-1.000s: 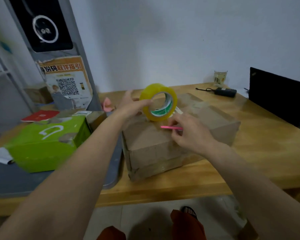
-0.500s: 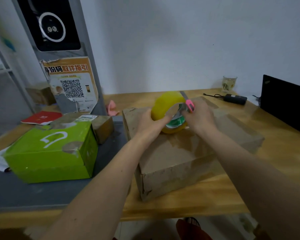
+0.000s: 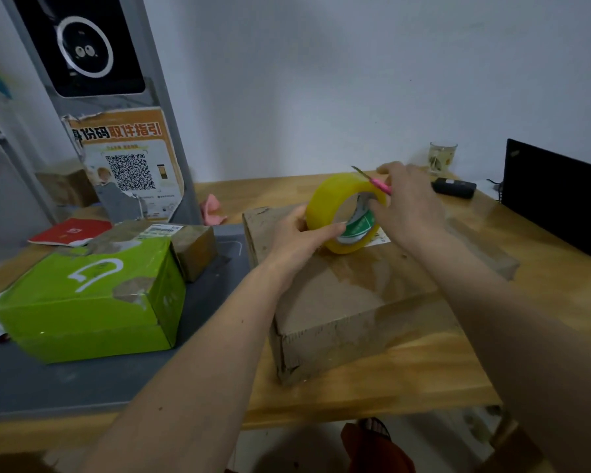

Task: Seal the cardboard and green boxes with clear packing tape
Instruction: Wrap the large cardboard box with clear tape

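A large brown cardboard box point(image 3: 348, 302) lies on the wooden table point(image 3: 423, 380) in front of me. A yellowish roll of clear packing tape point(image 3: 325, 203) stands on edge on the box top. My left hand point(image 3: 297, 233) grips the roll from the left, thumb along its inner rim. My right hand point(image 3: 406, 206) holds a small pink-handled cutter point(image 3: 377, 184), its blade pointing up-left over the top of the roll. The green box point(image 3: 93, 302) sits to the left on a grey mat point(image 3: 65, 384), with torn patches on its top.
A small taped brown box point(image 3: 191, 247) stands behind the green one. A grey kiosk post point(image 3: 116, 131) with a QR poster rises at the back left. At the back right are a glass point(image 3: 442, 160), a black adapter point(image 3: 452, 187) and a black laptop screen point(image 3: 556, 196). A red booklet point(image 3: 70, 230) lies far left.
The roll has tipped more upright on the box. My right hand with the cutter has risen to the roll's top edge, blade now pointing up-left. My view moved closer.
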The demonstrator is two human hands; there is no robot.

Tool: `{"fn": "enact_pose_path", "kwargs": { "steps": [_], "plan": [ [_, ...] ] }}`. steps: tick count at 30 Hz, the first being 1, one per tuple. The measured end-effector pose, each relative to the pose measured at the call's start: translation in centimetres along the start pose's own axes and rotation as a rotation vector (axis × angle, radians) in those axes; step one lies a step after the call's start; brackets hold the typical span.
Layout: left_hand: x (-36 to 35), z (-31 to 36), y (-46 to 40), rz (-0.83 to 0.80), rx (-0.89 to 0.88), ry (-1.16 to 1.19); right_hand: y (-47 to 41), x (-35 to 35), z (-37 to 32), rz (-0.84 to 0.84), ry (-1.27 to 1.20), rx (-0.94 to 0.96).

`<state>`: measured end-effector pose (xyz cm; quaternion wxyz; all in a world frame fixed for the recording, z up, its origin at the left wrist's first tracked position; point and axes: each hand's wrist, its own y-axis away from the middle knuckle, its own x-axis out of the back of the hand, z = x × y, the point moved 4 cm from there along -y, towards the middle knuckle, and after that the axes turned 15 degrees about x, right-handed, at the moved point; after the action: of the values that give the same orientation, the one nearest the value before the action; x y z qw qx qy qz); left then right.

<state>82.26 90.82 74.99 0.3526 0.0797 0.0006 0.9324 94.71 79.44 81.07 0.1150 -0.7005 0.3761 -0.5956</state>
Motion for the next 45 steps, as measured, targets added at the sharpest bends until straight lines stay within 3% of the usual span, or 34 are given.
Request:
{"fn": "enact_pose_path", "kwargs": {
  "steps": [3, 7, 10, 24, 31, 37, 40, 45],
  "plan": [
    [0.4, -0.1, -0.2, 0.048, 0.020, 0.061, 2.3, 2.4, -1.5, -0.015, 0.029, 0.090],
    [0.5, -0.2, -0.2, 0.078, 0.041, 0.104, 6.2, 0.6, -2.6, -0.500, 0.005, 0.065],
    [0.2, 0.0, 0.3, 0.075, -0.010, 0.079, 7.2, -1.0, -2.3, -0.667, 0.013, 0.008],
    [0.3, -0.3, 0.2, 0.054, -0.094, 0.084, 7.0, -1.9, -5.2, -0.696, 0.023, -0.057],
    [0.6, -0.5, -0.1, 0.078, -0.019, 0.212, 6.5, -1.5, -5.0, -0.790, -0.326, -0.227],
    [0.8, -0.7, -0.2, 0.084, 0.011, 0.244, 5.8, -1.3, -6.2, -0.763, -0.273, -0.091],
    [0.7, -0.7, -0.2, 0.087, 0.003, 0.227, 5.9, -1.7, -4.9, -0.774, -0.367, -0.225],
    [0.7, -0.7, -0.2, 0.088, -0.001, 0.203, 6.1, -2.5, -4.3, -0.743, -0.836, -0.548]
  ]
}}
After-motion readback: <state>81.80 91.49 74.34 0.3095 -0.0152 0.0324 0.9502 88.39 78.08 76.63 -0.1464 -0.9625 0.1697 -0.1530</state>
